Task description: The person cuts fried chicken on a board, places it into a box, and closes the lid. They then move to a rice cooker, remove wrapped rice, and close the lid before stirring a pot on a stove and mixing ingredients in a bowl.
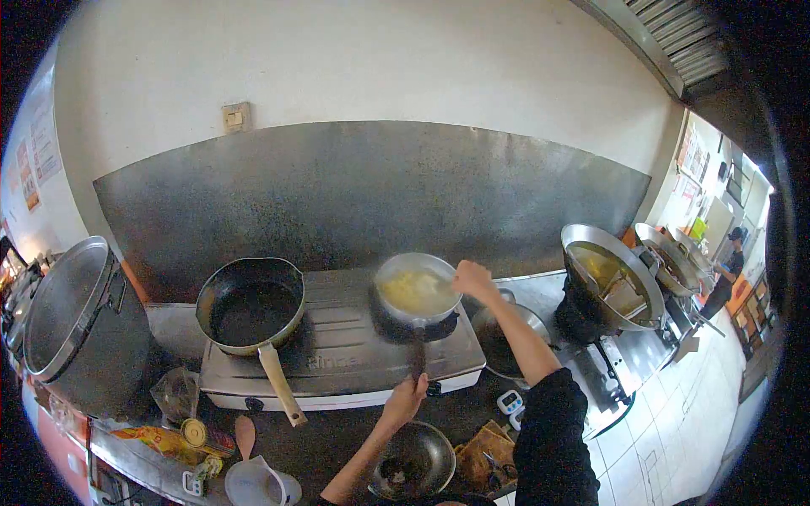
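Pan [419, 320] beyond L hand [407, 400], fingers [419, 388] rd handle [418, 354], R hand [475, 280] nr pan

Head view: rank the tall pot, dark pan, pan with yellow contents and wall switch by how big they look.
1. Tall pot
2. Dark pan
3. Pan with yellow contents
4. Wall switch

Can pass over the silver metal stove [342, 327] between the beige-handled round black pan [253, 310] and small round silver pan [412, 320]; meets a tall grey metal stockpot [105, 363] leftward, grey metal splashback [354, 202] behind.
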A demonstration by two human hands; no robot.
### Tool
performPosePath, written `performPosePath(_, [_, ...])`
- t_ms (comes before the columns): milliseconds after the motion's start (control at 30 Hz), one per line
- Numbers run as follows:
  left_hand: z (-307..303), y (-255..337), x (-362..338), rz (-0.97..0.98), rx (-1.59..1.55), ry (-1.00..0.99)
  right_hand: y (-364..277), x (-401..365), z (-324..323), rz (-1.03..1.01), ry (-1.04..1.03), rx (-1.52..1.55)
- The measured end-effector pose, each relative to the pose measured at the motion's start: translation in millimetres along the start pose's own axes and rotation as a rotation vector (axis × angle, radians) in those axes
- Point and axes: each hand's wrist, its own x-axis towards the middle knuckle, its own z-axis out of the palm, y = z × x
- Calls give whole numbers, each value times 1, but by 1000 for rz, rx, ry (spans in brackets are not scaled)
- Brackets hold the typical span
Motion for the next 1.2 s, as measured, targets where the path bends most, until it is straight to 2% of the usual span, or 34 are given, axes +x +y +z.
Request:
performPosePath(33, [-4,5,-3,55,75,4,1,4,9,-2,-53,57])
performPosePath(133, [-1,-4,1,-15,65,-35,-7,3,9,-213,-61,198])
performPosePath(233, [-1,-1,-4,29,82,19,-34,-8,-19,-186,-30,62])
performPosePath(333, [3,-14,5,7,70,-54,-55,-30,-48,-266,14,-3])
performPosePath(400, [-7,11,-4,63,25,-14,-69,-51,-66,-309,77,-47])
performPosePath(533, [-9,17,-6,101,6,11,-80,-68,-49,-407,82,-80])
performPosePath(633, [-1,1,2,35,12,18,-55,-57,20,-652,432,39])
performPosePath(733, [-9,13,0,-13,31,-61,-69,-68,-43,-390,149,-91])
performPosePath(833, [-1,-6,6,17,21,9,-74,-67,-65,-349,163,-174])
performPosePath(900, [-4,4,4,-8,12,-15,-75,-79,-51,-515,308,-52])
performPosePath(967, [-1,3,0,34,22,-1,-71,-80,-40,-508,309,-10])
performPosePath(1033, [3,-7,2,155,54,69,-67,-68,-37,-344,183,-49])
performPosePath(1133, [-5,0,-2,112,71,4,-65,-54,-61,-203,91,-134])
performPosePath(1200, [2,-12,0,268,130,70,-55,-45,-26,-301,72,-179])
